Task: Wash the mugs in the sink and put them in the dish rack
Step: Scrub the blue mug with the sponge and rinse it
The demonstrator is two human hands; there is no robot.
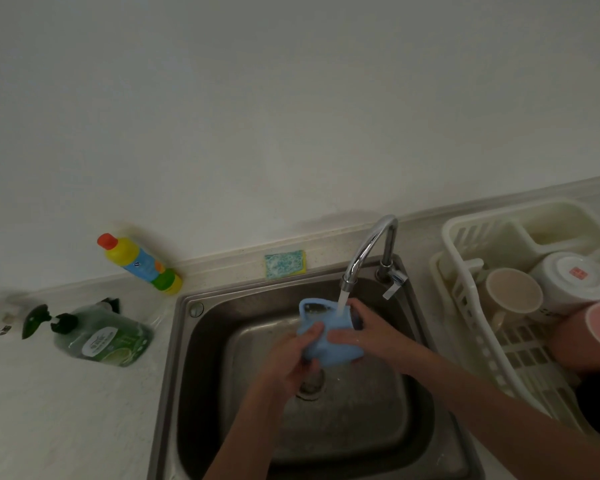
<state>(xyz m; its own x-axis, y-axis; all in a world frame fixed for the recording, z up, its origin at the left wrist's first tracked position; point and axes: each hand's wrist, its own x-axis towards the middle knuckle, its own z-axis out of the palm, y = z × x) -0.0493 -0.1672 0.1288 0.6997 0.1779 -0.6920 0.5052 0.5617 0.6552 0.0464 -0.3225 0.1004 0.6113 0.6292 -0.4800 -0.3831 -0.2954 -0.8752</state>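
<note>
A light blue mug [336,348] is held over the steel sink [201,341], its mouth tilted up under the running tap [368,251]. Water streams into it. My left hand [291,362] grips the mug's lower left side with the thumb on its wall. My right hand [364,329] holds the right side, fingers curled over the rim. In the white dish rack [465,306] at the right lie a beige mug [513,296], a white mug [568,275] and a pink mug [589,337].
A yellow and green sponge [285,264] lies on the ledge behind the sink. A green soap bottle [101,337] and a yellow bottle [139,263] lie on the counter at the left. The drain [310,386] sits below the mug.
</note>
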